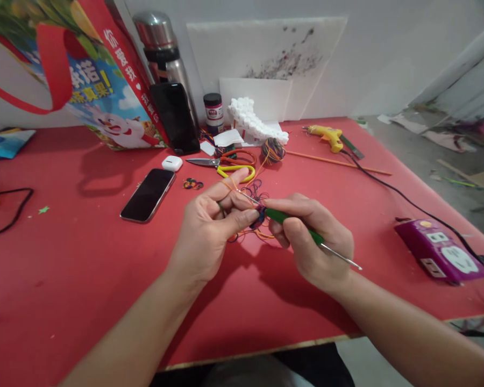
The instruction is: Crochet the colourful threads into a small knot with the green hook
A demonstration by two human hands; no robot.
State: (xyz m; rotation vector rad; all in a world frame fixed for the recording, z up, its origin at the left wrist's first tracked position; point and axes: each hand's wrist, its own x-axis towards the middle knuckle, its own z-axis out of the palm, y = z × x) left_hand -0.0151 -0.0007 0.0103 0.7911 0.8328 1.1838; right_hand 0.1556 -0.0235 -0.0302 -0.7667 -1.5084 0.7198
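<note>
Between thumb and fingers, my left hand [210, 231] pinches a small dark multicoloured crochet piece [258, 217]. An orange strand of yarn runs over its raised forefinger. My right hand [318, 236] is closed round a crochet hook [277, 216] with a green handle and metal at both ends. The hook's front tip reaches to the crochet piece, touching or very near it; the exact contact is too small to tell. Loose purple and orange yarn [262, 234] hangs under and behind the hands. A ball of multicoloured yarn [272, 151] lies just beyond them.
Scissors [226, 163], a small knotted yarn piece [192, 184], a phone [148, 194] and a white earbud case [172, 163] lie left of centre. A glue gun [326, 137], an orange stick [339, 162] and a purple power strip [439, 252] are on the right.
</note>
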